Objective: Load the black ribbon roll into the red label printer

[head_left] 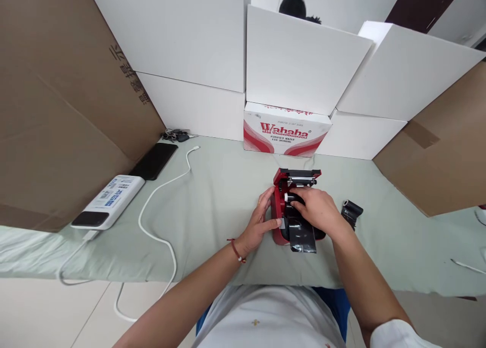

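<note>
A red and black machine that looks like a label printer stands on the cloth with its lid raised at the back. My left hand holds its left side, the fingers along the outer wall and the thumb over the rim. Inside the open case, my right hand has its fingers closed round a black ribbon roll with a white core end. Part of that roll is hidden by the hand. Shiny black film hangs out over the front edge. Just right of my right forearm lies another small black roll.
A Wahaha carton stands behind the machine, against white boxes. At left are a white power bank, a black phone, keys and a white cable. Cardboard walls flank the table.
</note>
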`<state>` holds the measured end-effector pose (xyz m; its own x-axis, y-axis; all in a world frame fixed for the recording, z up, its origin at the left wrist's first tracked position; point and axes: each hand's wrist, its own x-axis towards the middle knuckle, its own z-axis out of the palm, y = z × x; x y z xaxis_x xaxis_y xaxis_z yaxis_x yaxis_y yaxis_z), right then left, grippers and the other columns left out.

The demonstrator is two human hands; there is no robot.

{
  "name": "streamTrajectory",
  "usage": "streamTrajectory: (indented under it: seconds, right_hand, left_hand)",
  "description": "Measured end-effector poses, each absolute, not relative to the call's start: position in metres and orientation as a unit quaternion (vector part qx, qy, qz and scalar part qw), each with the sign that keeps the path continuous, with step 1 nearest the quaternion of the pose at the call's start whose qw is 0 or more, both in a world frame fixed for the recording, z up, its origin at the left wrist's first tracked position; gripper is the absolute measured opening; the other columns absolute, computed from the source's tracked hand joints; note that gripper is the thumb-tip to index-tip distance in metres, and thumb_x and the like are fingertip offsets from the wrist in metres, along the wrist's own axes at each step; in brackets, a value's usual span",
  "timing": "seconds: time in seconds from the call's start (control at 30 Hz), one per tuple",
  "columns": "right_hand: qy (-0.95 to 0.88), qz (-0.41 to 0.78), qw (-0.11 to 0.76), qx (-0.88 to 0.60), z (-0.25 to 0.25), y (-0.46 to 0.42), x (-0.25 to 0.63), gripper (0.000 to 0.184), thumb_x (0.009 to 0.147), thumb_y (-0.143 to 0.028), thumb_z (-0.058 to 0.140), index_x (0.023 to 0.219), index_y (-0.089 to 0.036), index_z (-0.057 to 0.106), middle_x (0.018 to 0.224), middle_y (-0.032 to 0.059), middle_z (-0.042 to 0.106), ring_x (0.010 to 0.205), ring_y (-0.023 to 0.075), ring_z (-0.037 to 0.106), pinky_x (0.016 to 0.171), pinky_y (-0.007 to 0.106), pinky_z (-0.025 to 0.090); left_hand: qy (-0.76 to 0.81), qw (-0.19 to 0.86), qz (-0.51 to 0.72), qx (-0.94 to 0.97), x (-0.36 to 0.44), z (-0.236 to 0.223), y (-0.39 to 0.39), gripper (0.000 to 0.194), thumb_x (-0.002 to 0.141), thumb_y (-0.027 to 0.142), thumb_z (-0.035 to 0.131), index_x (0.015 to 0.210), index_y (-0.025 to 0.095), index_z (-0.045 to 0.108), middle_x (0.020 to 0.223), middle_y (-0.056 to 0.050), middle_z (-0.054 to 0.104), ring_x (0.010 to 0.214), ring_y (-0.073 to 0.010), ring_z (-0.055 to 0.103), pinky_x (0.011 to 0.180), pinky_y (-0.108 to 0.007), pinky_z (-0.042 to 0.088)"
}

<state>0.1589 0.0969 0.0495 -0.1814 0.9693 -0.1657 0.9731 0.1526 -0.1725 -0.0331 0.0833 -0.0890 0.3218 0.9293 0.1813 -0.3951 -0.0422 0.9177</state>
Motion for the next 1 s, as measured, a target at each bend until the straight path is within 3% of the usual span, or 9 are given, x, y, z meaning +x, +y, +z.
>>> streamTrajectory:
  seconds: [0.17, 0.3, 0.37, 0.47, 0.53, 0.67, 0.87, 0.93, 1.0]
  right_hand:
    - [0.764, -0.122, 0.014, 0.633, 0.047, 0.105, 0.152, 0.041, 0.106, -0.025, 0.059, 0.144, -0.025, 0.074, 0.133, 0.016, 0.082, 0.118, 0.0365, 0.079, 0.096, 0.045, 0.059]
    - [0.789, -0.152, -0.02, 0.594, 0.048, 0.096, 0.16, 0.035, 0.107, -0.027, 0.059, 0.137, -0.027, 0.078, 0.139, 0.0092, 0.081, 0.123, 0.029, 0.078, 0.103, 0.04, 0.059]
    - [0.79, -0.188, -0.122, 0.571, 0.05, 0.088, 0.168, 0.03, 0.108, -0.033, 0.059, 0.128, -0.028, 0.081, 0.128, 0.0048, 0.085, 0.114, 0.025, 0.08, 0.099, 0.036, 0.061]
    - [0.723, -0.164, -0.355, 0.569, 0.05, 0.084, 0.181, 0.035, 0.11, -0.048, 0.057, 0.114, -0.027, 0.084, 0.102, 0.004, 0.087, 0.093, 0.0232, 0.079, 0.09, 0.037, 0.063]
    - [0.672, -0.086, -0.444, 0.587, 0.046, 0.092, 0.189, 0.041, 0.11, -0.055, 0.056, 0.125, -0.027, 0.081, 0.113, 0.0072, 0.086, 0.1, 0.0253, 0.076, 0.096, 0.042, 0.062]
    - [0.669, -0.093, -0.456, 0.579, 0.029, 0.114, 0.197, 0.058, 0.107, -0.063, 0.056, 0.151, -0.026, 0.066, 0.145, 0.0135, 0.075, 0.125, 0.0297, 0.069, 0.11, 0.052, 0.058]
    - [0.674, -0.151, -0.5, 0.522, -0.001, 0.08, 0.201, 0.04, 0.113, -0.053, 0.052, 0.115, -0.027, 0.083, 0.124, 0.0102, 0.082, 0.124, 0.0272, 0.074, 0.114, 0.048, 0.057]
    - [0.676, -0.166, -0.511, 0.505, -0.014, 0.06, 0.205, 0.042, 0.114, -0.049, 0.05, 0.108, -0.027, 0.085, 0.119, 0.0097, 0.085, 0.124, 0.0282, 0.076, 0.115, 0.053, 0.057]
    - [0.686, -0.187, -0.503, 0.492, -0.027, 0.044, 0.21, 0.043, 0.114, -0.049, 0.049, 0.111, -0.028, 0.087, 0.121, 0.0098, 0.086, 0.13, 0.0301, 0.075, 0.118, 0.058, 0.056]
  left_hand:
    - [0.259, 0.639, 0.522, 0.503, -0.032, -0.089, 0.083, 0.093, 0.082, 0.042, 0.086, 0.167, 0.038, 0.049, 0.182, -0.003, 0.03, 0.175, -0.0379, 0.019, 0.145, -0.056, 0.01]
    - [0.263, 0.635, 0.52, 0.508, -0.032, -0.089, 0.083, 0.091, 0.083, 0.043, 0.085, 0.167, 0.039, 0.049, 0.181, -0.003, 0.032, 0.174, -0.0377, 0.021, 0.145, -0.057, 0.011]
    - [0.262, 0.634, 0.52, 0.508, -0.032, -0.09, 0.084, 0.093, 0.082, 0.043, 0.087, 0.166, 0.04, 0.049, 0.18, -0.004, 0.033, 0.174, -0.0384, 0.021, 0.144, -0.058, 0.011]
    - [0.259, 0.635, 0.519, 0.51, -0.032, -0.089, 0.084, 0.095, 0.081, 0.044, 0.089, 0.166, 0.04, 0.049, 0.18, -0.004, 0.033, 0.173, -0.0396, 0.021, 0.144, -0.059, 0.011]
    - [0.258, 0.636, 0.518, 0.511, -0.033, -0.089, 0.084, 0.094, 0.082, 0.045, 0.088, 0.167, 0.04, 0.048, 0.181, -0.003, 0.032, 0.173, -0.0399, 0.021, 0.144, -0.06, 0.01]
    - [0.261, 0.631, 0.516, 0.516, -0.033, -0.089, 0.083, 0.094, 0.084, 0.047, 0.086, 0.169, 0.039, 0.046, 0.182, -0.003, 0.029, 0.174, -0.0394, 0.019, 0.144, -0.058, 0.012]
    - [0.316, 0.544, 0.553, 0.546, -0.036, -0.088, 0.074, 0.106, 0.089, 0.056, 0.084, 0.177, 0.039, 0.026, 0.188, -0.003, 0.015, 0.178, -0.0365, 0.003, 0.145, -0.058, 0.003]
    - [0.307, 0.512, 0.56, 0.575, -0.041, -0.082, 0.072, 0.096, 0.097, 0.058, 0.076, 0.177, 0.041, 0.026, 0.189, -0.001, 0.019, 0.178, -0.0347, 0.004, 0.145, -0.058, 0.005]
    - [0.281, 0.486, 0.538, 0.629, -0.045, -0.075, 0.071, 0.073, 0.105, 0.062, 0.063, 0.172, 0.041, 0.042, 0.184, -0.002, 0.037, 0.177, -0.0346, 0.014, 0.144, -0.059, 0.008]
